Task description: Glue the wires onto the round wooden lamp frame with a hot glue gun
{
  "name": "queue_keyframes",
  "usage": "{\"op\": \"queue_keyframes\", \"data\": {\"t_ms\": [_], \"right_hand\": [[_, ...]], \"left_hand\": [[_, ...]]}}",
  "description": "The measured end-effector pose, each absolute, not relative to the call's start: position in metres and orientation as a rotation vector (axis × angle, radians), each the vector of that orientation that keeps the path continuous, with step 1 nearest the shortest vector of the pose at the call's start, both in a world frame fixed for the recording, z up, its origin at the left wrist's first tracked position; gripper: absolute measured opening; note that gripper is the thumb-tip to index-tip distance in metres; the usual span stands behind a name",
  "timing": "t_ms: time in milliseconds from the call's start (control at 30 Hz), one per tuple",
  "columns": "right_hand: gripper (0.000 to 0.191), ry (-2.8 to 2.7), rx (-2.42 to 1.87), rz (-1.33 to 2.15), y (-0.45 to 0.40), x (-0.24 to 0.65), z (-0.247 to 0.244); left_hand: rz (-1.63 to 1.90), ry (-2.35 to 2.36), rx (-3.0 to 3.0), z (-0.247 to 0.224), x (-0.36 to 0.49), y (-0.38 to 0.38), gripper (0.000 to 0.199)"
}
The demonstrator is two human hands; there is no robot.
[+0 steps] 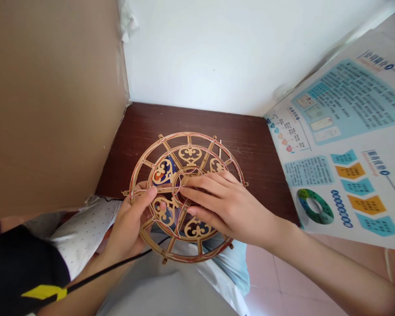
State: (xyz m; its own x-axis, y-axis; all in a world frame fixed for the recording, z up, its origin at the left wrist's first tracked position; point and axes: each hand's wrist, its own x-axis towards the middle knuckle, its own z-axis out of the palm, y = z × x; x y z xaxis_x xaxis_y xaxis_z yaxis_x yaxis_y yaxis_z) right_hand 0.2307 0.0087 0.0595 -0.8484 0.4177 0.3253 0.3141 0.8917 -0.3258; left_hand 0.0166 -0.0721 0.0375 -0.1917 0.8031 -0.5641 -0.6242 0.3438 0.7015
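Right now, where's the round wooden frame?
In the head view, the round wooden frame sits low centre between the left hand and right hand, over the brown table edge.

The left hand (128, 226) sits low, its thumb (143, 202) stretched up and across toward the right hand (227, 206), its other fingers mostly hidden. The right hand lies palm down, with the wrist (276, 230) angled and the fingers (204, 186) extended and slightly spread, reaching left. The bare right forearm (335, 267) runs in from the lower right. Those fingertips stop near the left thumb, not touching it.
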Motion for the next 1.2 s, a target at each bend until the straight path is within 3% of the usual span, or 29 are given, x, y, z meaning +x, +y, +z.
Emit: {"op": "queue_keyframes", "data": {"t_ms": [667,967,1200], "right_hand": [[0.032,-2.615,-0.613,0.52,0.005,0.232,0.055],[0.036,-2.613,-0.632,0.349,-0.003,0.23,0.049],[0.031,-2.526,-0.713,0.484,-0.004,0.228,0.049]], "left_hand": [[1.288,1.213,0.213,0.034,0.017,-0.074,0.052],[1.322,1.195,0.192,0.035,0.018,-0.073,0.048],[1.328,1.218,0.173,0.034,0.018,-0.073,0.049]]}}
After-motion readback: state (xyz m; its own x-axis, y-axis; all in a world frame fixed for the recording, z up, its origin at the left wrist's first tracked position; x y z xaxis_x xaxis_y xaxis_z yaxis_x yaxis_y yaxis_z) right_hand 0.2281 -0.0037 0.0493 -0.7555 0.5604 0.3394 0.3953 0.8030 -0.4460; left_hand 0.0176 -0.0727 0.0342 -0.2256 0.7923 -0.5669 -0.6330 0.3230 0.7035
